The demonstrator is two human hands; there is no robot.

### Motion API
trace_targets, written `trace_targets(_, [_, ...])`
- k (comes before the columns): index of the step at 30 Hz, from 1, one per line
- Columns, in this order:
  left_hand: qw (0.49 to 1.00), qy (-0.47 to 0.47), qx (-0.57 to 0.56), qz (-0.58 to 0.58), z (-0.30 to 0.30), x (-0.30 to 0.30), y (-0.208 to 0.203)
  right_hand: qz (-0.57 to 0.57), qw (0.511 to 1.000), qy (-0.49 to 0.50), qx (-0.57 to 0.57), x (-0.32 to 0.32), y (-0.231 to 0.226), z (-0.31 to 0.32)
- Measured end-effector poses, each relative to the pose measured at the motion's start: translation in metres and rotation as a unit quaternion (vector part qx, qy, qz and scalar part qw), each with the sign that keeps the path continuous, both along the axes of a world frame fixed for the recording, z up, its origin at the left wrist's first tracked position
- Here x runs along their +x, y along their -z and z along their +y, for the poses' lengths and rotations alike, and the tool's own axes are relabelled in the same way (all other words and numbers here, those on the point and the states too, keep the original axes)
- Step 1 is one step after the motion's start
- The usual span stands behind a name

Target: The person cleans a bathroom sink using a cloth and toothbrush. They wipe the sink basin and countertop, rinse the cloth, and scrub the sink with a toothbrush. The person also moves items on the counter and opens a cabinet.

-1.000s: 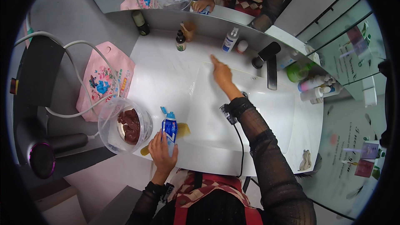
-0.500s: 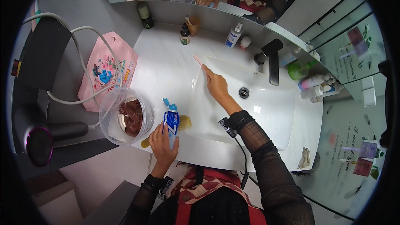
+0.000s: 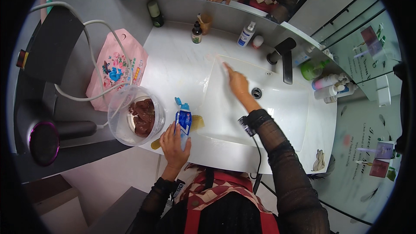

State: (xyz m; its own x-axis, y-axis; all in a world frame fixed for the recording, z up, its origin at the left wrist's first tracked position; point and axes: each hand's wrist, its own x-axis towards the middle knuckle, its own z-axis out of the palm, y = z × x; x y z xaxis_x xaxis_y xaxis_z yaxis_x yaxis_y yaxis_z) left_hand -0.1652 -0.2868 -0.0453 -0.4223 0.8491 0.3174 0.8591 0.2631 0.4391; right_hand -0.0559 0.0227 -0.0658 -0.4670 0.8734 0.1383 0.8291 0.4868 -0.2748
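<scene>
Clear tub (image 3: 135,117) of brown contents beside the white basin (image 3: 299,108); black faucet (image 3: 286,58) and bottles behind. Left hand (image 3: 173,141) closed round a blue-and-white tube (image 3: 184,121) at the counter's front edge. Right hand (image 3: 237,82), fingers extended flat on the basin's left slope, has drawn nearer than before.

- By the left hand (image 3: 173,141), the tube (image 3: 183,121) looks like glossy blue-and-white plastic.
- Beside it, the tub (image 3: 135,115) is clear plastic (slightly cloudy).
- Under the right hand (image 3: 238,83), the basin (image 3: 286,108) is smooth, glossy white.
- Beyond it, the faucet (image 3: 286,58) is matt black.
</scene>
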Motion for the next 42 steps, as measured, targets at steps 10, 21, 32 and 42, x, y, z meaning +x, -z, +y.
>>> trace_targets(10, [1.0,0.004,-0.01,-0.015,0.0,-0.001,-0.002,0.152,0.986,-0.02,0.062,0.013,0.012,-0.02])
trace_targets(21, [1.0,-0.003,-0.016,0.011,0.0,-0.001,-0.001,0.283,0.945,-0.148,-0.069,0.026,0.03,0.001])
trace_targets(32, [1.0,-0.016,-0.01,0.007,0.003,0.002,-0.005,0.099,0.992,-0.044,-0.063,-0.009,-0.012,0.033])
trace_targets(42, [1.0,0.009,-0.001,0.003,0.001,0.002,-0.009,0.09,0.995,-0.034,0.009,-0.004,-0.008,0.022])
